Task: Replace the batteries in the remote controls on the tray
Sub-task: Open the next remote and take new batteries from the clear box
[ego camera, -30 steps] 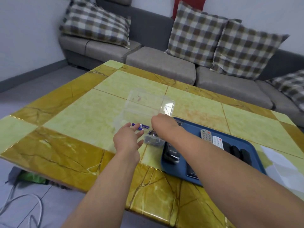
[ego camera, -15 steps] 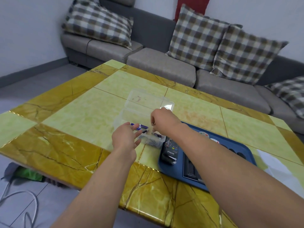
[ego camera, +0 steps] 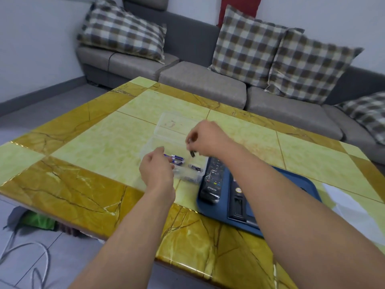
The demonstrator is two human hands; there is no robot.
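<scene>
Pinched in the right hand's [ego camera: 205, 138] grip is a small dark cylindrical battery [ego camera: 193, 153], hanging tip-down from the fingertips just above the clear plastic storage box [ego camera: 193, 176] on the yellow marble-patterned table [ego camera: 87, 184]. That box sits just left of the dark blue plastic tray [ego camera: 291, 180], its flat lid [ego camera: 177, 126] lying open behind it. Inside lie a few more batteries: two purple-and-silver ones [ego camera: 177, 158] near the left wall and a dark one [ego camera: 195, 167] nearer the right. The left hand [ego camera: 157, 170] rests at the box's near left edge, fingers curled loosely toward the purple pair; whether it actually holds one I cannot tell. On the tray, the nearest black remote control [ego camera: 212, 180] lies just right of the box, its long axis running away from the person. A second black remote [ego camera: 237, 201], beside it, shows an open battery slot. The held battery is closer to these remotes than anything the left hand reaches, so the right hand seems the one to carry it over
</scene>
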